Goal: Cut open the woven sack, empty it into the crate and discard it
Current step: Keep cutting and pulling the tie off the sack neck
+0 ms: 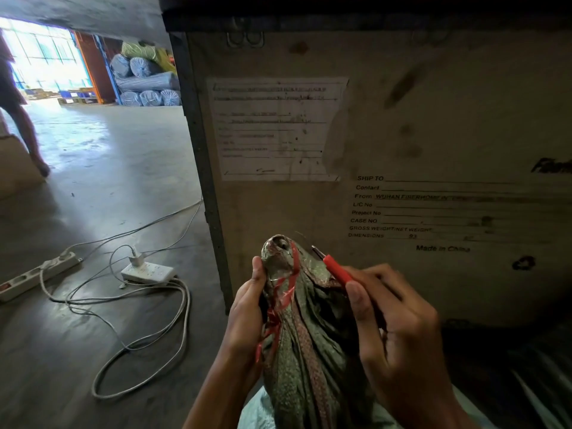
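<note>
A grey-green woven sack [312, 342] stands bunched at its neck in the lower middle, tied with red plastic string [286, 294]. My left hand [247, 308] grips the neck from the left, thumb near the top. My right hand [399, 329] holds a small red-handled cutter [335, 269], its dark blade tip pointing up-left beside the sack's neck. Right behind the sack rises a big plywood crate [402, 134] with a paper label and printed shipping text; its opening is out of view.
White power strips [148, 271] and loose cables [139, 345] lie on the concrete floor at left. A person's legs [28, 131] stand at the far left. Wrapped rolls [145, 85] are stacked on shelving at the back.
</note>
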`<state>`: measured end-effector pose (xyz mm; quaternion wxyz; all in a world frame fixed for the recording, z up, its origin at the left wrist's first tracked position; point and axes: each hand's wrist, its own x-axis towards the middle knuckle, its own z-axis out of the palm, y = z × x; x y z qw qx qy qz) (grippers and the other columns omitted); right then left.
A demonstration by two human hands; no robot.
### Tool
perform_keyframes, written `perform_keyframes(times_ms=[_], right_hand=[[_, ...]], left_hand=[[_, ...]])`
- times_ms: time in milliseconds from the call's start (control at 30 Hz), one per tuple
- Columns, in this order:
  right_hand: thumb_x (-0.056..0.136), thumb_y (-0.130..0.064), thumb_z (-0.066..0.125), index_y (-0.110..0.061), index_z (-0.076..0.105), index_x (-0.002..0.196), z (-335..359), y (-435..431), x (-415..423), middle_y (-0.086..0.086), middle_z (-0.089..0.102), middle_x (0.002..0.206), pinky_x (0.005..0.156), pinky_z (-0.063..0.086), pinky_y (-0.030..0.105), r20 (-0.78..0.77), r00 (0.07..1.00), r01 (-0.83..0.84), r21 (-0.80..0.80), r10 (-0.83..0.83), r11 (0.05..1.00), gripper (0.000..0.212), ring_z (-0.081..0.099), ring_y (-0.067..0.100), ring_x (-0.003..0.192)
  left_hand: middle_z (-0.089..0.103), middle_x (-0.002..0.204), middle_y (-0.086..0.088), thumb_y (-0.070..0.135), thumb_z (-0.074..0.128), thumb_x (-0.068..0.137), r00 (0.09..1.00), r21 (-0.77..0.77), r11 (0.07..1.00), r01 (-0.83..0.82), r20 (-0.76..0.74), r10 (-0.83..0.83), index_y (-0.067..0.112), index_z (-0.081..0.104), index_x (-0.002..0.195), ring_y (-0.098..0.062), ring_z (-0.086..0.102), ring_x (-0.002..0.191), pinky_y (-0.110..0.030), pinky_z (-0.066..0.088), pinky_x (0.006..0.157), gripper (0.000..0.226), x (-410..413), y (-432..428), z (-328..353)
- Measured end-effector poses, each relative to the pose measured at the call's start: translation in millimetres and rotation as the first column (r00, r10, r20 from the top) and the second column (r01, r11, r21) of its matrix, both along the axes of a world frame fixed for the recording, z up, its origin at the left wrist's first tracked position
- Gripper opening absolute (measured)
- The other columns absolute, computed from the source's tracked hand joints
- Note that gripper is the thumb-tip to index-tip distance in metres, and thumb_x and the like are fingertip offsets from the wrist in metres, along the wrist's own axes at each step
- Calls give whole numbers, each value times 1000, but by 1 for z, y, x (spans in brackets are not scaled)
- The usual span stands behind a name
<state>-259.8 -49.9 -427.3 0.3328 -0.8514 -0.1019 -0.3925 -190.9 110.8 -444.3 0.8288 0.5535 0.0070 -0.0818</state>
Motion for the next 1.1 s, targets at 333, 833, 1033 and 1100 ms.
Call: perform_keyframes(times_ms=[333,833,1033,1100], right_hand=[[104,-41,36,-19,71,123,-6,1,5,-11,56,91,68,51,25,-125,992,9,-80,-19,997,46,56,8,86],[104,-39,38,-25,71,123,-10,-2,9,-13,57,94,68,51,24,-144,988,-48,-4,47,999,40,61,5,84],[103,-40,39,-26,73,119,-9,-1,9,-13,55,90,66,46,13,-150,988,-32,16,34,999,40,60,4,82],[102,-43,39,-28,73,120,-7,1,7,-13,53,91,67,43,6,-167,986,-21,18,24,1000,41,59,3,84]], left_hand=[[76,103,-25,48,39,101,1000,-9,1000,-5,-14,5,-1,72,104,-31,76,89,-36,64,75,59,1,-1,2],[77,93,-23,44,38,102,999,25,999,29,35,-30,-5,72,101,-26,77,76,-29,63,64,60,6,0,-1],[77,94,-22,39,37,102,995,44,999,14,97,-19,-2,69,107,-25,77,78,-28,62,64,52,9,2,-3],[77,97,-23,38,38,102,993,66,998,-19,118,11,1,71,107,-26,76,81,-30,62,66,50,9,4,-3]])
